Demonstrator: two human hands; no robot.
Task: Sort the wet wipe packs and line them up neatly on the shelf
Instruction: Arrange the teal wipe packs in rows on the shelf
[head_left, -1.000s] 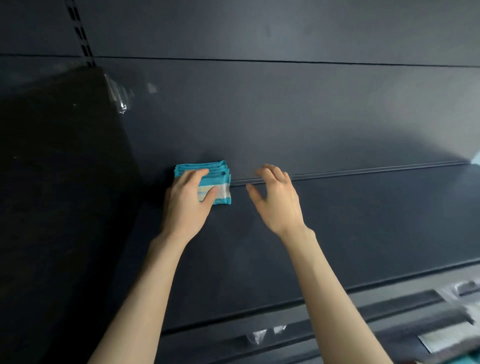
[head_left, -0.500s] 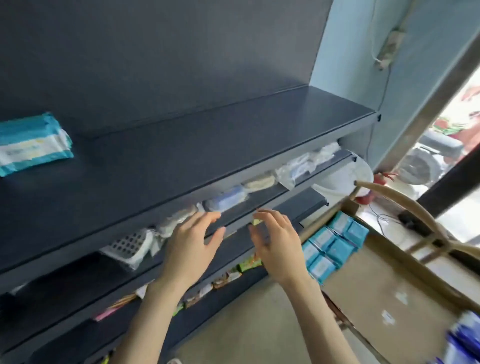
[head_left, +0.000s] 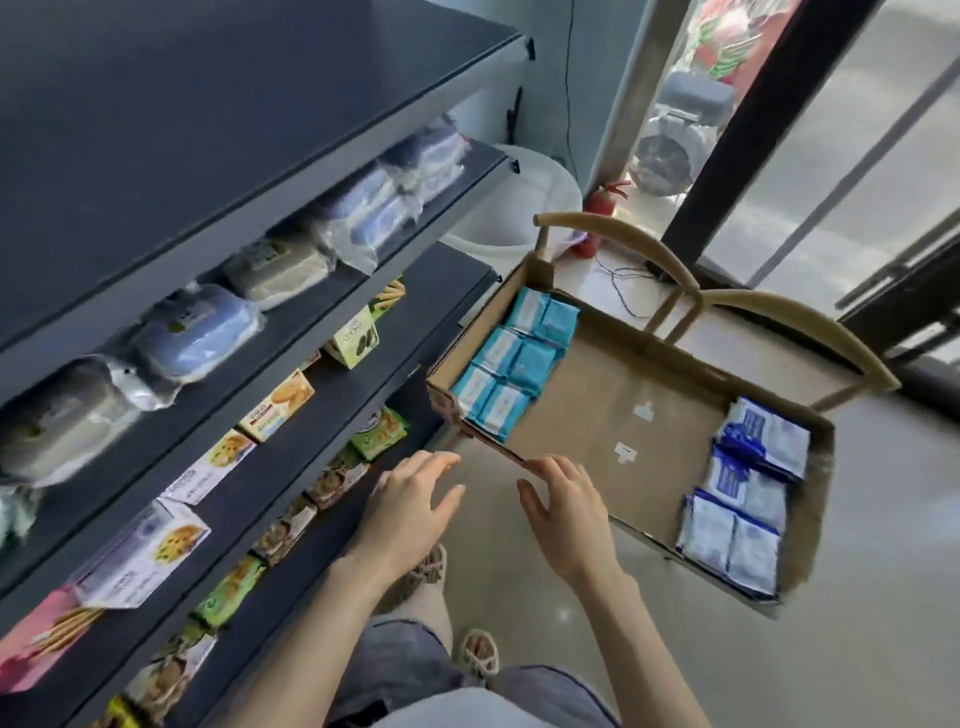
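We see bright daylight coming through the glass door (head_left: 841, 182), far beyond and right of the right grip (head_left: 566, 514). The panes wash out almost white, and a small glare spot sits on the floor (head_left: 524, 592) close behind that grip. The top shelf (head_left: 208, 104), up and left of the left grip (head_left: 410, 499), is dark and flat. Motion blur smears the wrapped goods (head_left: 197, 338) on the shelves and the blue-and-white packs (head_left: 748, 499) right of the right grip. Straight lines bow toward the edges.

Teal-and-white wipe packs (head_left: 511, 364); dark-blue-and-white wipe packs (head_left: 748, 499); brown cardboard box (head_left: 618, 410); dark grey shelf (head_left: 218, 130)
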